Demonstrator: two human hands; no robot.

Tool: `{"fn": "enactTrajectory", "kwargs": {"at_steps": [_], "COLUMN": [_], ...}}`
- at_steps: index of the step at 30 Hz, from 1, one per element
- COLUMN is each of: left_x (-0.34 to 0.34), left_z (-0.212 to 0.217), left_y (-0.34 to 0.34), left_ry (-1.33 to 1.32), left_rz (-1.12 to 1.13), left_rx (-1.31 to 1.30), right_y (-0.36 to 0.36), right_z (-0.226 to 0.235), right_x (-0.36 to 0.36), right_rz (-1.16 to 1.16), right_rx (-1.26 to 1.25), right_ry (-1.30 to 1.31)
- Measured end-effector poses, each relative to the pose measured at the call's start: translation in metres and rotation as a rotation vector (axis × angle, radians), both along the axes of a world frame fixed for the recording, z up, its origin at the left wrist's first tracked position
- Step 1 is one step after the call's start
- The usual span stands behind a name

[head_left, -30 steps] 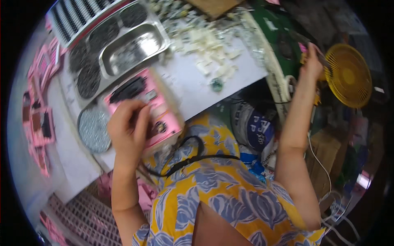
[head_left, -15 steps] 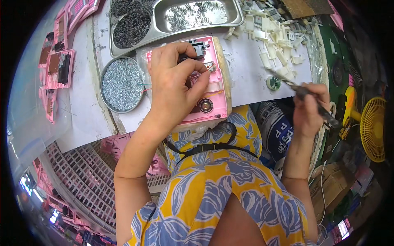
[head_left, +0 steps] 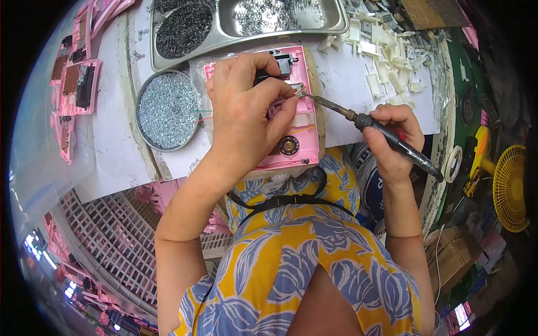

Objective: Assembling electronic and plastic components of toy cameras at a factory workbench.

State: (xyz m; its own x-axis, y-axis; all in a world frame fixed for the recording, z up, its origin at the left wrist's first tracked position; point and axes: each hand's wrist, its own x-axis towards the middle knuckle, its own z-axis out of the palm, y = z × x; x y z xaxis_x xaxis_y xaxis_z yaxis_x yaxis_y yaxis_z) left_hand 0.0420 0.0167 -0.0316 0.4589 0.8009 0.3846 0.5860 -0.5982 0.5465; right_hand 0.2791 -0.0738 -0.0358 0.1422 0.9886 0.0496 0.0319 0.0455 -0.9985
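My left hand [head_left: 244, 103] rests over a pink plastic casing [head_left: 305, 140], with thumb and forefinger pinched on thin wires beside a small metal part [head_left: 298, 88]. Red and green wire ends [head_left: 205, 119] stick out on the hand's other side. In my right hand [head_left: 399, 145] is a soldering iron [head_left: 367, 121] with a dark handle, its tip reaching that small part; whether it touches is too small to tell. The casing also carries a black mechanism [head_left: 282, 66], partly covered by my fingers, and a round speaker-like part [head_left: 289, 145].
Left of the casing stands a round dish [head_left: 168, 112] of small metal pieces. Behind it is a steel tray [head_left: 241, 35] with dark springs. White plastic parts [head_left: 386, 64] lie heaped at the far right. Pink casings [head_left: 78, 89] are stacked left; a yellow fan [head_left: 510, 187] stands right.
My right hand has brought the soldering iron leftward, its tip now at the small part on the casing. My left hand keeps its pinch; the whole view has shifted slightly.
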Motion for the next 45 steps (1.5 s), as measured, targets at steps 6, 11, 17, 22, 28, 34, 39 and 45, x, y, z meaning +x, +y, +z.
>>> {"fn": "enactTrajectory", "kwargs": {"at_steps": [6,11,17,22,28,34,39,45], "left_x": [0.000,0.001,0.002,0.001,0.002,0.003,0.003,0.002], "left_z": [-0.001,-0.002,-0.004,-0.004,-0.005,-0.006,-0.006,-0.007], "left_y": [0.001,0.000,0.000,0.000,0.000,-0.001,-0.001,-0.001], "left_ry": [-0.007,-0.002,-0.011,-0.013,-0.013,-0.002,0.006,0.006], "left_rz": [0.003,0.026,0.026,0.017,0.027,0.038,0.042,0.048], "left_rx": [0.021,0.022,0.037,0.050,0.057,0.072,0.070,0.062], "right_y": [0.000,0.000,-0.002,-0.005,-0.005,-0.002,-0.006,-0.006], "right_z": [-0.002,-0.002,-0.006,-0.008,-0.012,-0.014,-0.012,-0.009], "right_x": [-0.002,-0.003,0.000,0.004,0.001,0.000,0.006,0.006], "right_rz": [-0.006,0.006,0.018,-0.001,0.006,0.030,0.028,0.003], "right_rx": [0.000,0.018,0.072,0.118,0.134,0.192,0.210,0.218], "right_ry": [0.010,-0.007,-0.049,-0.043,-0.058,-0.172,-0.186,-0.154]}}
